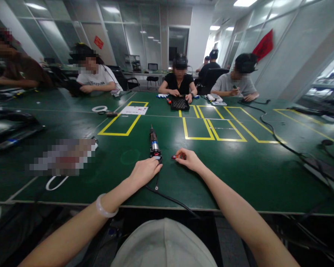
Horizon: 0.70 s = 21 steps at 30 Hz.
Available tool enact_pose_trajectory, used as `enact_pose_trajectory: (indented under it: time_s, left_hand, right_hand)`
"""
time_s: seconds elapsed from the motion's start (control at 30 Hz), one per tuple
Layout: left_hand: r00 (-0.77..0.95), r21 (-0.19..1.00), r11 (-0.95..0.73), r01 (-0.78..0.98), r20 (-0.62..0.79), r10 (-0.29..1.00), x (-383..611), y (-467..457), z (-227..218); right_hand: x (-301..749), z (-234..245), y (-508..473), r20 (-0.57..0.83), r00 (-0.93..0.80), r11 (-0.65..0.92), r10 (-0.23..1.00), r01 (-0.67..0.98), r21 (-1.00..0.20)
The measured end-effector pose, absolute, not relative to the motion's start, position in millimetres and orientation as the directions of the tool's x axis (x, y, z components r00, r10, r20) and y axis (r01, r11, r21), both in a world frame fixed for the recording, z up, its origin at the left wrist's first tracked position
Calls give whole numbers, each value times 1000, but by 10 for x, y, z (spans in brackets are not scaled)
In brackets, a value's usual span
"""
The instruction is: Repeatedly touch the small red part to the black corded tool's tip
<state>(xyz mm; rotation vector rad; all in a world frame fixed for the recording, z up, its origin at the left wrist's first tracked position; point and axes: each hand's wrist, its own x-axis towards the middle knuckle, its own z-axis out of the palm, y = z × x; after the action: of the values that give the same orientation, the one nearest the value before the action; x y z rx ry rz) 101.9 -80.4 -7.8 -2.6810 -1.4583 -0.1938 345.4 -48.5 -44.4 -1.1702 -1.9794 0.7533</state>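
Note:
On the green table, an electric screwdriver (154,145) lies with its bit pointing away from me and its silver and blue motor exposed. My left hand (145,172) grips its near end, fingers closed around the black part there. A black cable (169,197) runs from below that hand toward the table's front edge, and a thin lead with a ring-shaped end (156,188) lies beside it. To the right, apart from the screwdriver, my right hand (189,158) pinches a small red and dark part (174,157) between its fingertips. What that part is remains too small to tell.
Yellow tape outlines (199,138) mark the table ahead. A white paper sheet (134,110) and a white ring (99,109) lie at the back left. Across the table a person (180,83) works at a black tray (179,104). Black cables (278,137) cross the right side.

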Motion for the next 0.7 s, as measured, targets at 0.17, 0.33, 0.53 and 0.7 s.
enact_pose_trajectory:
  time_s: [0.17,0.33,0.53,0.7]
  left_hand:
    - [612,34,-625,780,171,772,1286,-970,-78]
    - [676,14,-688,726,169,717,1417,-1022,-104]
    - [693,18,-706,708,175,700,1412,-1035,-95]
    - [687,25,-703,711,186,702,1411,-1040,-93]
  right_hand:
    - [3463,-455,-491,266,-392,448,881,506,-737]
    - [3500,-446,-491,240,-450,466,860,503,-728]
    - [3535,-358,-514,192,-470,436,861,491,-754]
    - [3531,-352,-525,193,-472,423,860,450,-787]
